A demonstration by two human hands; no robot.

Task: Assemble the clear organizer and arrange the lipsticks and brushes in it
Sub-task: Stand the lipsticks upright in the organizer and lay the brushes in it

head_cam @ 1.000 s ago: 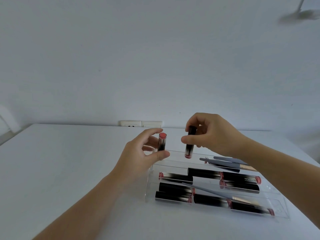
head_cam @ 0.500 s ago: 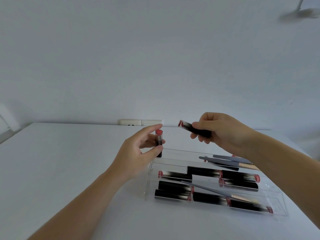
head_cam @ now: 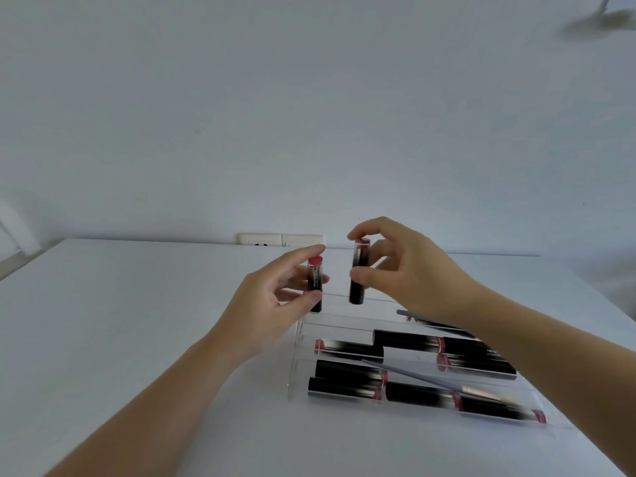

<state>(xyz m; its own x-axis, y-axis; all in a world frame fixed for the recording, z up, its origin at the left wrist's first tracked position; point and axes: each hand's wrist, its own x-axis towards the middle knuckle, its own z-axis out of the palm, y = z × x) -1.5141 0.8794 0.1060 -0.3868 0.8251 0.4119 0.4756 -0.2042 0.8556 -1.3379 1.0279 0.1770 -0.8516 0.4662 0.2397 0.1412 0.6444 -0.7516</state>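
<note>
My left hand (head_cam: pixel 275 297) and right hand (head_cam: pixel 406 270) each pinch an upright lipstick (head_cam: pixel 315 287) over the organizer's (head_cam: pixel 296 342) far tier; set down crooked, either could topple onto the lower rows.

Bare table (head_cam: pixel 120 339) lies open left of the organizer (head_cam: pixel 295 366), whose lower tiers lying lipsticks (head_cam: pixel 347 349) fill.

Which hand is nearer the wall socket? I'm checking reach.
Right. The right hand is just beside the wall socket in the view; the left hand is lower, toward the camera.
</note>
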